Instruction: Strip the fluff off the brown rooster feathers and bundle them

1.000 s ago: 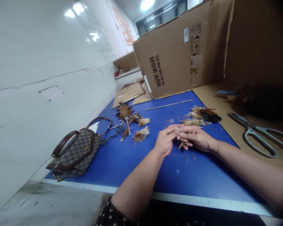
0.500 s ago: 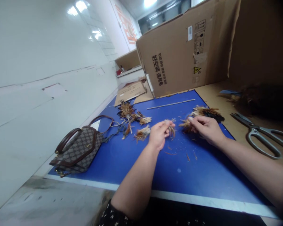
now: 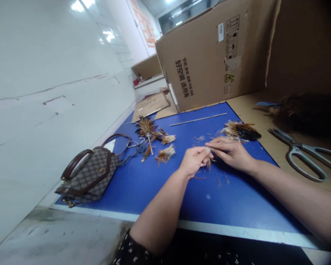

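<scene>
My left hand [image 3: 192, 160] and my right hand [image 3: 231, 152] meet over the blue mat [image 3: 165, 184], fingertips pinched together on a small tuft of brown feathers [image 3: 209, 161] that hangs down between them. A loose pile of brown and black feathers [image 3: 238, 130] lies just beyond my right hand. To the left of my left hand lie a small finished feather bundle [image 3: 165, 154] and a larger cluster of feather bundles [image 3: 150, 131].
A patterned brown handbag [image 3: 89, 176] sits at the mat's left corner. Large grey scissors [image 3: 303, 152] lie on the cardboard at the right, near a dark feather heap [image 3: 306, 114]. A big cardboard box [image 3: 209, 59] stands behind, with a thin stick [image 3: 198, 119] in front.
My right hand came back from the feather pile to my left hand, and both hands now pinch the tuft together nearer to me.
</scene>
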Demonstrator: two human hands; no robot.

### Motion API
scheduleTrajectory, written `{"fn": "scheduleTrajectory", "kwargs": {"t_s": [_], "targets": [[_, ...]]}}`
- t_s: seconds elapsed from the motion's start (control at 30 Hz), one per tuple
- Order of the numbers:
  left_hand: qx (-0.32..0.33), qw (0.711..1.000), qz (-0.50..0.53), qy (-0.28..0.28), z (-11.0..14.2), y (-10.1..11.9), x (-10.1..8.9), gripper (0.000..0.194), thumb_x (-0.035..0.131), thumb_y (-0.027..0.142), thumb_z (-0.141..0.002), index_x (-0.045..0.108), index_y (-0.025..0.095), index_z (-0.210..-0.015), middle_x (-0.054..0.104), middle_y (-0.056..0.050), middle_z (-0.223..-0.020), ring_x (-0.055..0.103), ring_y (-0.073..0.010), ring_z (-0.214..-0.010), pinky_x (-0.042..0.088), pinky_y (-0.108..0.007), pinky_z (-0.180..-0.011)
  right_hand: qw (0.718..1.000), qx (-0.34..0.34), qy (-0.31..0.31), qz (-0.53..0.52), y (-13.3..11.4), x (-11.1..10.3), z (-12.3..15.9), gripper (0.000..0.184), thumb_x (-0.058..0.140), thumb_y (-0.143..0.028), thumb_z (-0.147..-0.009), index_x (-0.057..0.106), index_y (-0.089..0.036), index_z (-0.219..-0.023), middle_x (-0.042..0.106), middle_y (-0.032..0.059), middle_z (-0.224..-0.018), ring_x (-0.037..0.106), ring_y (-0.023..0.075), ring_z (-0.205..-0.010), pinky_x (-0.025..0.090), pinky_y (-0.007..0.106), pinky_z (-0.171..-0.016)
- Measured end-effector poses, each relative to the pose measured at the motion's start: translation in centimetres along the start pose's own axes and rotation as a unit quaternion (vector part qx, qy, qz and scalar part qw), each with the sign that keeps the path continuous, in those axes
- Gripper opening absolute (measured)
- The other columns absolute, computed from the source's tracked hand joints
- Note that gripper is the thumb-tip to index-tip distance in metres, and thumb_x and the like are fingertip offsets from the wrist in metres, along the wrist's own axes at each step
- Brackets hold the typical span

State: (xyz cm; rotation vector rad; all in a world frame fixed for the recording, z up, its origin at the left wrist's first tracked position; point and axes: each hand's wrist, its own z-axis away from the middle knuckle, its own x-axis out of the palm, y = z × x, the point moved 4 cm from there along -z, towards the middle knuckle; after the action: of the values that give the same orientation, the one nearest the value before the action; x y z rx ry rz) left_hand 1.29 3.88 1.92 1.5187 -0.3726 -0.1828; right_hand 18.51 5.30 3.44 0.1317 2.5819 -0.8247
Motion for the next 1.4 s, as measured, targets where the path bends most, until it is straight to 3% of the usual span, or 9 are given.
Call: {"fn": "scheduleTrajectory", "kwargs": {"t_s": [0.3,0.5,0.63,0.73,0.87,1.0,1.1,1.23,1.4], "targets": [[0.018,0.995,-0.08,0.051,0.1,0.0,-0.3,0.051,0.078,0.063,-0.082,0.074,0.012,-0.082,0.048,0.005,-0.054,0.037,-0.0065,-0.048,0.026,-0.023,-0.051,1.0,-0.013,-0.006,0.015,-0.3,0.5,0.4,0.039,0.059,-0.02,-0.104,0.073,-0.028,-0.14,0.079,0.0095,-0.117,0.075,0.0222,-0.107,0.061,0.042,-0.096],[0.04,0.993,-0.08,0.073,0.2,0.1,-0.2,0.046,0.081,0.057,-0.082,0.077,0.012,-0.081,0.048,0.005,-0.052,0.036,-0.006,-0.048,0.027,-0.023,-0.051,0.999,-0.029,-0.044,-0.001,-0.9,0.5,0.2,0.04,0.054,-0.018,-0.104,0.075,-0.031,-0.136,0.08,0.0072,-0.114,0.075,0.0214,-0.105,0.062,0.04,-0.095],[0.084,0.987,-0.017,0.136,0.0,0.6,-0.9,0.043,0.085,0.055,-0.08,0.078,0.012,-0.087,0.055,0.003,-0.055,0.038,-0.0054,-0.047,0.026,-0.021,-0.048,1.0,-0.008,-0.003,0.012,-0.7,0.3,0.3,0.041,0.057,-0.021,-0.103,0.072,-0.027,-0.141,0.079,0.0105,-0.122,0.075,0.0242,-0.111,0.06,0.044,-0.101],[0.146,0.961,0.045,0.231,-0.1,1.6,-2.6,0.045,0.088,0.054,-0.078,0.078,0.014,-0.096,0.069,-0.002,-0.071,0.042,-0.0045,-0.048,0.026,-0.02,-0.045,0.999,0.028,0.007,0.019,-1.3,-0.1,0.1,0.036,0.062,-0.025,-0.102,0.075,-0.022,-0.135,0.08,0.0128,-0.12,0.076,0.0264,-0.111,0.059,0.046,-0.103],[0.221,0.901,0.109,0.357,0.2,3.1,-5.6,0.049,0.091,0.054,-0.073,0.074,0.014,-0.096,0.072,-0.003,-0.082,0.045,-0.0033,-0.046,0.027,-0.019,-0.042,0.979,-0.008,-0.181,-0.09,-5.7,1.6,0.2,0.033,0.058,-0.024,-0.104,0.077,-0.02,-0.131,0.079,0.0116,-0.125,0.074,0.0223,-0.118,0.058,0.039,-0.107],[0.258,0.867,0.135,0.405,0.5,4.1,-7.8,0.05,0.092,0.055,-0.072,0.073,0.015,-0.096,0.07,-0.001,-0.078,0.045,-0.0032,-0.045,0.027,-0.019,-0.041,0.894,-0.044,-0.41,-0.174,-11.2,6.1,3.3,0.053,0.058,-0.028,-0.105,0.056,-0.023,-0.158,0.064,0.0112,-0.154,0.056,0.024,-0.147,0.044,0.043,-0.125],[0.266,0.86,0.136,0.415,0.6,4.3,-8.4,0.05,0.091,0.056,-0.074,0.073,0.015,-0.097,0.07,0.0,-0.078,0.045,-0.0034,-0.045,0.027,-0.019,-0.04,0.868,-0.078,-0.462,-0.163,-12.6,9.0,5.2,0.067,0.061,-0.038,-0.104,0.042,-0.024,-0.167,0.051,0.0115,-0.165,0.037,0.0282,-0.16,0.024,0.053,-0.135],[0.262,0.867,0.131,0.404,0.5,4.0,-7.7,0.051,0.09,0.057,-0.075,0.073,0.015,-0.099,0.07,-0.001,-0.078,0.045,-0.0032,-0.045,0.027,-0.019,-0.041,0.892,-0.05,-0.444,-0.068,-8.5,9.7,3.9,0.062,0.051,-0.042,-0.109,0.044,-0.017,-0.165,0.048,0.0143,-0.167,0.035,0.0274,-0.161,0.023,0.05,-0.135],[0.262,0.891,0.097,0.358,0.4,3.7,-6.3,0.047,0.087,0.055,-0.08,0.077,0.014,-0.102,0.072,-0.003,-0.08,0.05,-0.0043,-0.048,0.032,-0.019,-0.042,0.948,-0.018,-0.315,0.037,-0.5,6.1,-0.2,0.047,0.052,-0.04,-0.11,0.064,-0.018,-0.15,0.061,0.0132,-0.157,0.053,0.027,-0.15,0.035,0.045,-0.129]]}}
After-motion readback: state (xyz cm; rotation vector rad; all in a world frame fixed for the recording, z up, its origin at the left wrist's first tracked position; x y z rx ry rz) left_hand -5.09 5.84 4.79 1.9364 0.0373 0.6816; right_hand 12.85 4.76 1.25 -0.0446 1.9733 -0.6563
